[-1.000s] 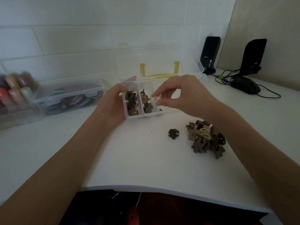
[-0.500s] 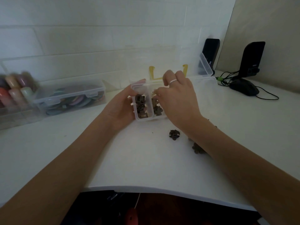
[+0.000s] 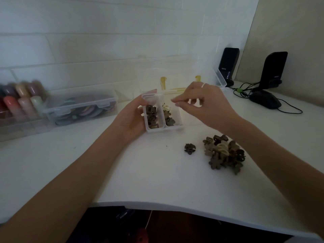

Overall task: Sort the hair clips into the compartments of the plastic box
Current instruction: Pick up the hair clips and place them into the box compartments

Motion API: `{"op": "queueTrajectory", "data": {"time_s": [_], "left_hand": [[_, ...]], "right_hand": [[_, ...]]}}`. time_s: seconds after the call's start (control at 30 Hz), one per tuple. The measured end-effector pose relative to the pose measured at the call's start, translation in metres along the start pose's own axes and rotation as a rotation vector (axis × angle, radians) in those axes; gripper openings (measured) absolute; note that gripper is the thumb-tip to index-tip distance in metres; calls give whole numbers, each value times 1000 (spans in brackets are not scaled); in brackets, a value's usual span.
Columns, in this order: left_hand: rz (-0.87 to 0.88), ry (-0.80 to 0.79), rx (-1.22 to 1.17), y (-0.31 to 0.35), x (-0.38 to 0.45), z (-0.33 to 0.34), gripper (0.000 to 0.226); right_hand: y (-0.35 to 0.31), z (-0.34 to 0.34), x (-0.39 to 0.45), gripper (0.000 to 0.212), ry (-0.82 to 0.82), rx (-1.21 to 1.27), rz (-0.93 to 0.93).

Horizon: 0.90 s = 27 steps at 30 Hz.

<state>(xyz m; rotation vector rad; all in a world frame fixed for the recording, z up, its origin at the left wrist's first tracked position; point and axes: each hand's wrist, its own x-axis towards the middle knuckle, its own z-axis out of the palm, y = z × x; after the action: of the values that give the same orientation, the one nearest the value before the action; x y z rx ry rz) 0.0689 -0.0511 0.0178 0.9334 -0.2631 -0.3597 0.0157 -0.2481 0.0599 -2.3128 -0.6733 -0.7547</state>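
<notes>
A small clear plastic box (image 3: 178, 128) with two visible compartments is tilted up off the white table, and my left hand (image 3: 130, 118) grips its left side. Dark brown clips (image 3: 151, 114) fill the left compartment. A cream clip (image 3: 166, 108) lies on top of brown ones in the right compartment. My right hand (image 3: 205, 104) hovers just above the right compartment with fingers apart and nothing in it. A pile of brown and cream hair clips (image 3: 223, 152) lies on the table at the right. One dark clip (image 3: 189, 148) sits apart, left of the pile.
A larger clear lidded box (image 3: 79, 106) with coloured items stands at the left, beside a blurred case of coloured bottles (image 3: 19, 100). Behind the small box stands an open clear container with yellow clasps (image 3: 180, 83). Two black speakers (image 3: 229, 65) and a black mouse (image 3: 264, 100) sit at the back right.
My right hand carried a cream clip to the right compartment, dipped in, and has now lifted out without it. The cream clip lies in the box. My left hand kept holding the box.
</notes>
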Motion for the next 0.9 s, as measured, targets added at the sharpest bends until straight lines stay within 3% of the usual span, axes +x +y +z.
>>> {"op": "queueTrajectory", "data": {"time_s": [0.07, 0.17, 0.5, 0.57, 0.9], "left_hand": [[8, -3, 17, 1, 2, -5, 77], [6, -22, 13, 2, 4, -6, 78], [1, -60, 26, 3, 3, -5, 72], [7, -64, 35, 2, 3, -6, 73], [17, -122, 58, 3, 1, -7, 74]], "right_hand": [[0, -14, -4, 12, -187, -31, -41], [4, -20, -22, 16, -344, -107, -91], [7, -10, -51, 27, -603, -100, -23], [10, -10, -53, 27, -563, -87, -10], [8, -6, -55, 35, -55, 240, 84]]}}
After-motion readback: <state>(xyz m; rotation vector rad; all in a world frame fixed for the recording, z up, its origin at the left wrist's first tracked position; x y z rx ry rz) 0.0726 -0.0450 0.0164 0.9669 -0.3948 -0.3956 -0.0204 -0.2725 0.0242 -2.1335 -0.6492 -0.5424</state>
